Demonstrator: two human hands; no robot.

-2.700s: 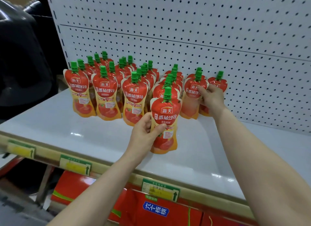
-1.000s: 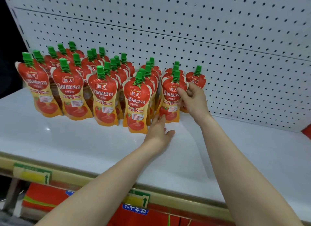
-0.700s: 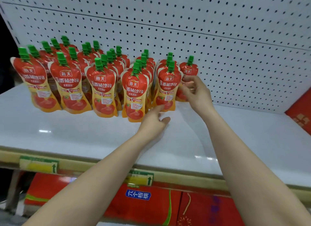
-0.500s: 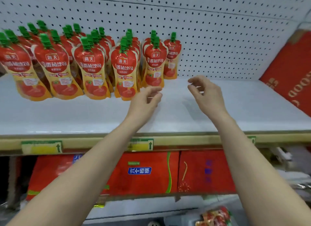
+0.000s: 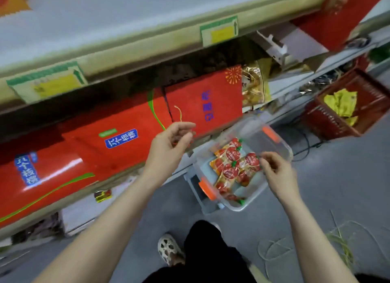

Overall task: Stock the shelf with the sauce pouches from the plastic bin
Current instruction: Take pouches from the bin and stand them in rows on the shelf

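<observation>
A clear plastic bin (image 5: 280,143) with orange latches sits on the grey floor below the shelf. Several red sauce pouches (image 5: 231,164) with green caps lie loose inside it. My right hand (image 5: 278,175) hovers over the bin's right side, fingers loosely curled and holding nothing. My left hand (image 5: 168,147) hangs in the air left of the bin, fingers relaxed and empty. The white shelf (image 5: 126,21) runs across the top of the view; the stocked pouches on it are out of sight.
Red cartons (image 5: 118,139) fill the lower shelf under the white shelf. A red basket (image 5: 329,118) with yellow packets stands at the right. My leg and shoe (image 5: 168,249) are on the floor below the bin. Loose straw-like strings (image 5: 341,240) lie at lower right.
The view has swung down from the shelf to the floor. Both hands left the standing pouches and dropped toward the bin, empty.
</observation>
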